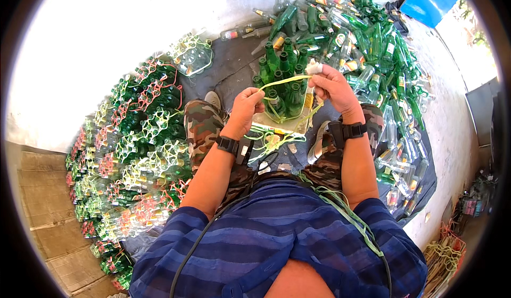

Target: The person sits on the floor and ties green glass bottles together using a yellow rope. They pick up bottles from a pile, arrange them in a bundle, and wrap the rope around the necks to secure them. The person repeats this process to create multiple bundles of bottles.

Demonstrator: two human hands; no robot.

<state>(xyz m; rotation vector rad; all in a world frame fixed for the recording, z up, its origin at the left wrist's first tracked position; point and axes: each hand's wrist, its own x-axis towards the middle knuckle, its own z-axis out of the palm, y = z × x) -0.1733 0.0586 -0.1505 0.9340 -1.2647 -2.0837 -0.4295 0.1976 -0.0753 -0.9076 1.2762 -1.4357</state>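
Note:
Between my knees stands a cluster of upright green glass bottles on a low, light-coloured block. A yellow-green plastic strap stretches across the near side of the cluster. Its left part is pinched in my left hand. My right hand grips the strap on the other side, with a white wrapping on one finger. More of the strap loops low around the front bottles, and its tail hangs below my right hand. Loose strap lengths lie at the near edge of the block.
Loose glass bottles are heaped at the back and right. Bottle bundles tied with yellow and red straps are stacked on the left; another strapped bundle stands by the white wall. Green straps hang at my waist. Cardboard lies far left.

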